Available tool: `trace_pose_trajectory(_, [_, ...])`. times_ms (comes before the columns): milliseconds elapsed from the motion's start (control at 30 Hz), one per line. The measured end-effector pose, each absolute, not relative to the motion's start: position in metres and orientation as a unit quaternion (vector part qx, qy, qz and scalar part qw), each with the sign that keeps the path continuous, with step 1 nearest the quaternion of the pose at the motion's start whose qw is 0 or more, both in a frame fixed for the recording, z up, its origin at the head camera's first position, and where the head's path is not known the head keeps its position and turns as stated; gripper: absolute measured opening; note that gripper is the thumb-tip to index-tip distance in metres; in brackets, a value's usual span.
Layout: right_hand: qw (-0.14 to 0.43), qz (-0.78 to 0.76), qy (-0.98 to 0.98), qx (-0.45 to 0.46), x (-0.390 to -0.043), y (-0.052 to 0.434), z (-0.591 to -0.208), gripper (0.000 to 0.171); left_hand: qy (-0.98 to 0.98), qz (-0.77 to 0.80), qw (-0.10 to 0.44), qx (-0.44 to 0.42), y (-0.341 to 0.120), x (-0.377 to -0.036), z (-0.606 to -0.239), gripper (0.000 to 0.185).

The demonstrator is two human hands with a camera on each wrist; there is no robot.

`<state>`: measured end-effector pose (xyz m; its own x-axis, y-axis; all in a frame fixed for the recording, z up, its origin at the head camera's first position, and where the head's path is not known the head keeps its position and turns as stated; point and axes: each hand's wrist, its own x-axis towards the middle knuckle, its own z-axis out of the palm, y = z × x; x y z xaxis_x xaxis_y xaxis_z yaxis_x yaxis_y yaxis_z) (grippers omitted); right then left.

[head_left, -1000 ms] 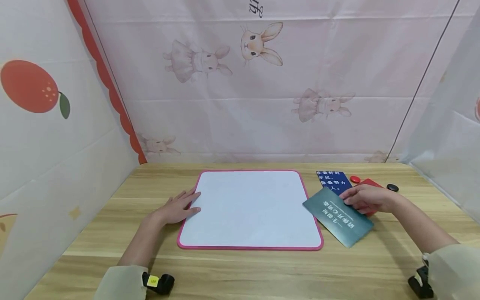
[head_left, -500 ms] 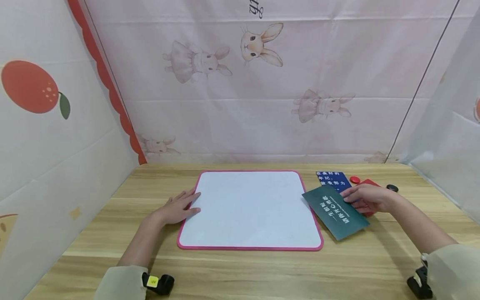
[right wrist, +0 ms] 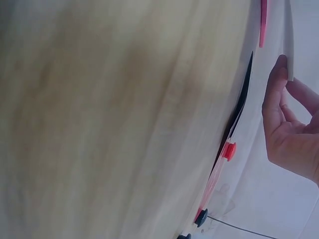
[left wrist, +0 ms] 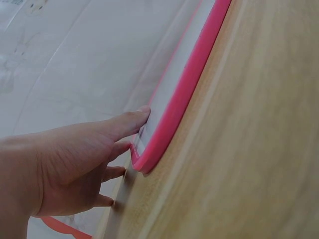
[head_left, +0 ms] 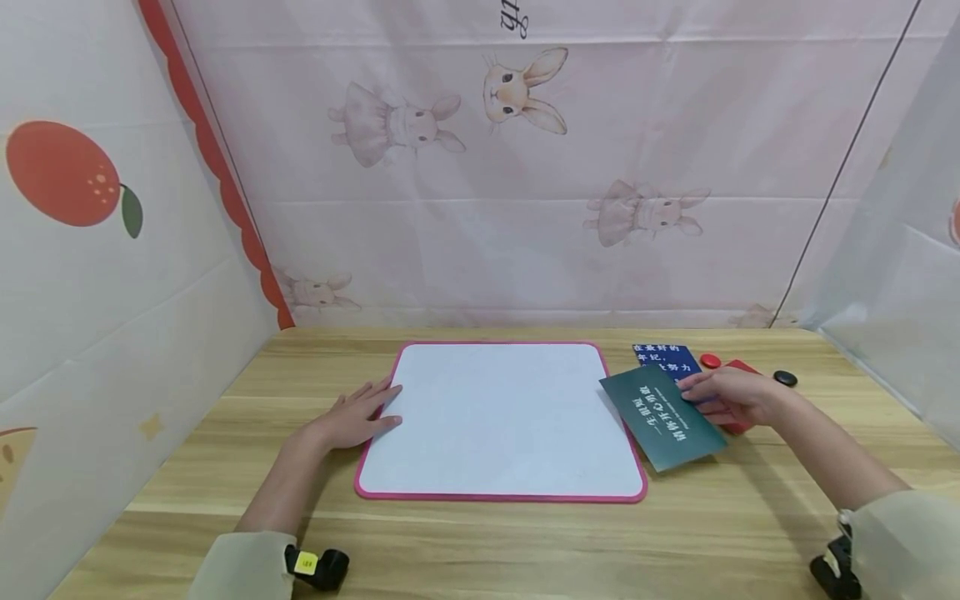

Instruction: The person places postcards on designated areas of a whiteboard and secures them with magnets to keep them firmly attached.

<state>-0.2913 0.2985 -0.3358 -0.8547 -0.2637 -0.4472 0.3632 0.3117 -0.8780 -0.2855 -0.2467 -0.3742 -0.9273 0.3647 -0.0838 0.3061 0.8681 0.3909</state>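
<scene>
A white board with a pink rim [head_left: 498, 417] lies flat in the middle of the wooden table. My left hand [head_left: 352, 417] rests with straight fingers on the board's left edge; in the left wrist view the left hand [left wrist: 75, 159] touches the pink rim [left wrist: 169, 124]. My right hand [head_left: 731, 396] pinches a dark green card with white lettering [head_left: 663, 417], lifted a little at the board's right edge. In the right wrist view the right hand [right wrist: 289, 129] holds the card's white underside [right wrist: 288, 35]. Under the hand lie a blue card [head_left: 663, 357] and a red card [head_left: 738, 367].
A red round magnet [head_left: 709, 361] and a black round magnet [head_left: 784, 378] lie at the back right of the table. Fabric walls with rabbit prints [head_left: 517, 167] close in the back and both sides. Bare wood [head_left: 525, 542] runs along the front.
My right hand has carried the green card slightly left and back, turning it more upright against the board's right edge. The left hand has not moved.
</scene>
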Motion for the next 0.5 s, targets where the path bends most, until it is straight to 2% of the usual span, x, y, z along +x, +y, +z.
trace_pose_trajectory(500, [0.264, -0.613, 0.743, 0.041, -0.2925, 0.2893, -0.3351, 0.015, 0.963, 0.188, 0.079, 0.175, -0.2464, -0.2852, -0.3735, 0.067])
